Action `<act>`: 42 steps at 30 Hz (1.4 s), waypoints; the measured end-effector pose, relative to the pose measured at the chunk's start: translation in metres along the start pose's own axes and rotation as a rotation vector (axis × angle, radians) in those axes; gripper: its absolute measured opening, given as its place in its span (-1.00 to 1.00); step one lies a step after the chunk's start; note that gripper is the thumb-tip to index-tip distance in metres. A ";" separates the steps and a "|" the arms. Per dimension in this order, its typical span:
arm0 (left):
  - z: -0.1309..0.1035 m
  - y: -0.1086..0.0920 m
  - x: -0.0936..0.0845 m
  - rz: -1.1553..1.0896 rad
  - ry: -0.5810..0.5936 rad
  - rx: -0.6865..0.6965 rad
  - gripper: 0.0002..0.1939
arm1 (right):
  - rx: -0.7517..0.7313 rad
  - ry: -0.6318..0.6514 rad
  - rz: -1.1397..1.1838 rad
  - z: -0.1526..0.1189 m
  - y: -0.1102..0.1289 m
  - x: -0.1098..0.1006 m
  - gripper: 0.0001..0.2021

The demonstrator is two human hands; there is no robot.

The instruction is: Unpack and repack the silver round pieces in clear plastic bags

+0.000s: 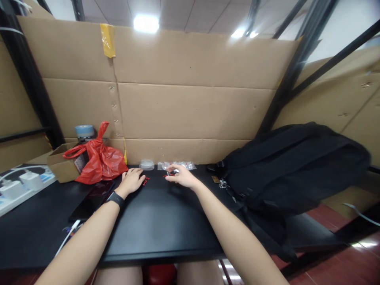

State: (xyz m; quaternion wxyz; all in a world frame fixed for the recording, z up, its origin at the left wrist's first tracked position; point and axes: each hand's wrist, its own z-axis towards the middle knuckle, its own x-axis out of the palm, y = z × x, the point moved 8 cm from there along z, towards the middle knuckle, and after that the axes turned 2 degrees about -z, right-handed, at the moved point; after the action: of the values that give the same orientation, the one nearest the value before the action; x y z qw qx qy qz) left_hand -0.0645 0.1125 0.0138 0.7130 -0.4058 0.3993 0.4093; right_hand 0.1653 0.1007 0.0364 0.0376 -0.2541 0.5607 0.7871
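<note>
My left hand [132, 181] lies flat on the black table [160, 225], fingers stretched out and holding nothing. Beside its thumb is a thin red looped cord [145, 181]. My right hand [184, 178] is raised slightly above the tabletop, its thumb and index finger closed around a small, shiny, silvery piece [168, 172] too blurred to name. A bit of red shows by those fingertips. Behind the right hand lie clear plastic packets [190, 165], partly covered by it. A small round clear container [146, 164] stands behind the left fingertips.
On the left are a red plastic bag [102, 160], an open cardboard box [63, 164], a dark phone [93, 200] and a white power strip [44, 180]. A large black backpack [291, 170] fills the right side. Cardboard panels [184, 107] wall off the back.
</note>
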 end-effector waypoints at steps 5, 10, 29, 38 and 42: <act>-0.002 -0.015 -0.022 -0.004 -0.115 0.039 -0.63 | -0.026 -0.036 -0.041 0.001 -0.004 -0.010 -0.56; -0.019 -0.064 -0.072 -0.197 -0.443 0.280 -0.64 | -0.110 -0.100 -0.071 0.004 0.000 -0.024 -0.58; -0.048 -0.130 -0.001 -0.248 0.347 0.556 -0.67 | -0.248 -0.072 -0.519 -0.011 0.034 -0.035 -0.62; -0.043 -0.108 0.016 -0.082 0.377 0.392 -0.50 | 0.020 0.200 -0.792 -0.022 0.025 -0.015 -0.51; -0.045 -0.110 0.016 -0.064 0.452 0.389 -0.47 | 0.062 0.260 -0.781 -0.022 0.020 -0.004 -0.53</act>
State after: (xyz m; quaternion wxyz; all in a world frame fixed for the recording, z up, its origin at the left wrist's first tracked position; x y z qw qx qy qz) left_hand 0.0303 0.0385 0.0113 0.6830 -0.3548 0.6057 0.2019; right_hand 0.1696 0.0742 0.0503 0.2702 -0.5438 0.4457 0.6577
